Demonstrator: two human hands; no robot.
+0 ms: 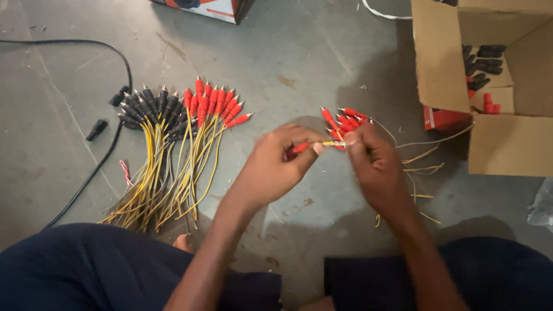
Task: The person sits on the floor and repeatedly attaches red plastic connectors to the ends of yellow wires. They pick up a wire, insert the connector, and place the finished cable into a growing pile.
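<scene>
My left hand (275,164) pinches a red plug shell (298,148) between thumb and fingers. My right hand (373,167) grips a yellow wire (329,143) whose end meets that red shell between the two hands. Just beyond my right hand lies a small cluster of red plugs (345,121) with yellow leads (423,161) trailing to the right. On the floor to the left lies a fanned bundle of yellow-wired plugs: red ones (216,103) on the right side, black ones (151,106) on the left.
An open cardboard box (440,63) at upper right holds loose black (484,60) and red plug shells (489,103). A black cable (118,63) with black connectors curves along the left. My dark-trousered knees fill the bottom edge. A printed carton (207,8) sits at the top.
</scene>
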